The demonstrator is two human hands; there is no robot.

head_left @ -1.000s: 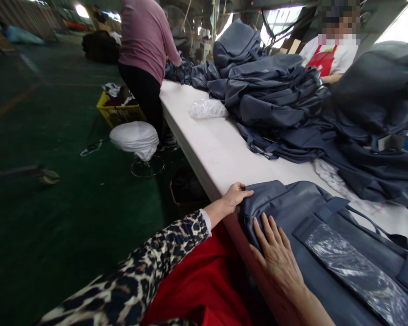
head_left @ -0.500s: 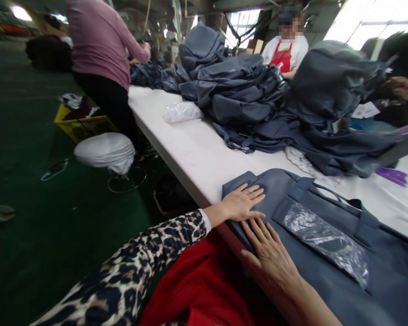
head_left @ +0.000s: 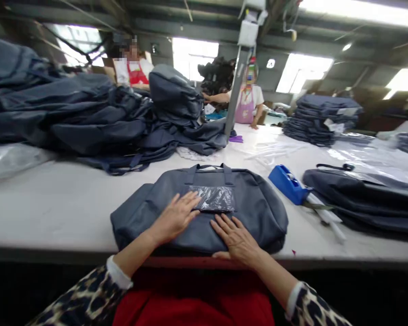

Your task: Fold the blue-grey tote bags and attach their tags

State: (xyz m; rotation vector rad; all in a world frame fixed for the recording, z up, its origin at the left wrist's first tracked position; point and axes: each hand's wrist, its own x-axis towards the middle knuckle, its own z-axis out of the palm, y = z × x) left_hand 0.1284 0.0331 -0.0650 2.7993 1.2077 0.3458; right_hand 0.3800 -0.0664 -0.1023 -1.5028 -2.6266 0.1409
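The grey bag (head_left: pixel 204 208) lies flat on the white table (head_left: pixel 54 203), right at its near edge in front of the person; its two handles (head_left: pixel 209 168) point toward the far side. The left hand (head_left: pixel 175 217) rests palm down on the bag's left half, fingers spread and flat, the fingertips just touching the crinkled plastic pouch (head_left: pixel 215 198) fixed to the bag's front; the right hand (head_left: pixel 236 237) presses flat on the bag's near edge, fingers apart; neither hand closes on anything. The bag looks soft and empty, its fabric sagging and creasing at the corners, so it would probably be light and floppy, folding under its own weight rather than keeping shape; the smooth cloth may slide easily over the table top; the pouch looks thin and slick, a poor place to grip. The handles, or the seamed side edges, seem the firmest places to take hold. Just right of the bag lies a blue tape dispenser (head_left: pixel 287 183), and beyond that another flat bag (head_left: pixel 360 197); behind the grey bag, to its left, a loose heap of bags (head_left: pixel 88 117) is piled; across the table from it stand two other people (head_left: pixel 246 99) in aprons.
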